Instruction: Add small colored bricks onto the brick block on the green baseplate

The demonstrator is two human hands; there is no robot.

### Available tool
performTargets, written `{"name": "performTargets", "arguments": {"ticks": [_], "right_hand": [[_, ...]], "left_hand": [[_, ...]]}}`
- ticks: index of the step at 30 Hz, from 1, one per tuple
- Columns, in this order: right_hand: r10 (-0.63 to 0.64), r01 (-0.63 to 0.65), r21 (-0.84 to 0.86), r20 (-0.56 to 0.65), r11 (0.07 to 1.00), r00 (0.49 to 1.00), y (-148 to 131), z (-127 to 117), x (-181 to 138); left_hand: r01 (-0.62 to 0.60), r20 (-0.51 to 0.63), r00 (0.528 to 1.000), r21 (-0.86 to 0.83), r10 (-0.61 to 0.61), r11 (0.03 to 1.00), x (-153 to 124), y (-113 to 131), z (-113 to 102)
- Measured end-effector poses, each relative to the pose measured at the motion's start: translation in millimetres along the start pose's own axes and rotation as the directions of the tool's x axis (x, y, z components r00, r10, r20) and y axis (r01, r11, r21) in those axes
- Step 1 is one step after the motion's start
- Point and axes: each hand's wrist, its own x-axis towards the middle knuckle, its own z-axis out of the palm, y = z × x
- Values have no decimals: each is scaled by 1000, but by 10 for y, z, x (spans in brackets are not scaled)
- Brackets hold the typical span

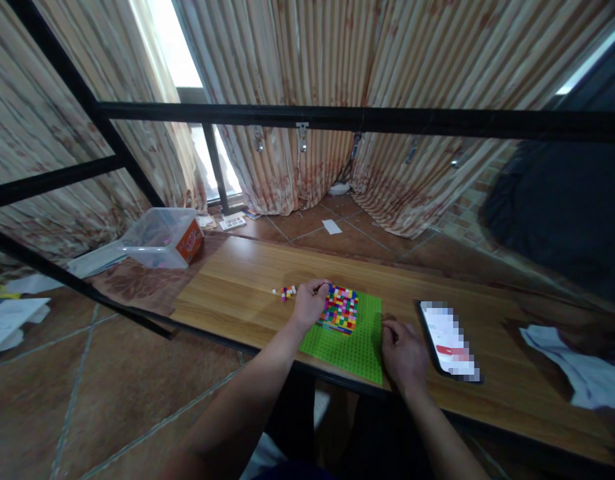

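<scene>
Left hand (310, 305), grip unclear, touches the brick block (342, 309) on the green baseplate (369, 330). Curled right hand (405, 353) should brace its edge.

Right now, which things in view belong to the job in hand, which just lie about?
Apparently in use:
Green studded baseplate
Multicoloured rectangular brick block
Small loose coloured bricks

Apparently lying about:
Black-edged lit smartphone
Rumpled white sheet, right tabletop end
Flat white rectangular sheet on floor

Hands (311, 303) at green baseplate (369, 333) bearing multicolored bricks (344, 307).
</scene>
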Motion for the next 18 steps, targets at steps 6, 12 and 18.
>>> {"name": "performTargets", "arguments": {"ticks": [6,12,18], "right_hand": [[-12,12,4,-5,1000,1000,2,5,-2],[-7,7,2,10,1000,1000,-16,-14,1],[18,-18,-2,15,1000,1000,-44,-24,-7]], "left_hand": [[31,-41,999,-27,-33,999,10,-8,28],[24,-33,999,-62,-26,998,15,-34,-11],[8,-186,982,-21,-12,1000,67,-88,-490]]}}
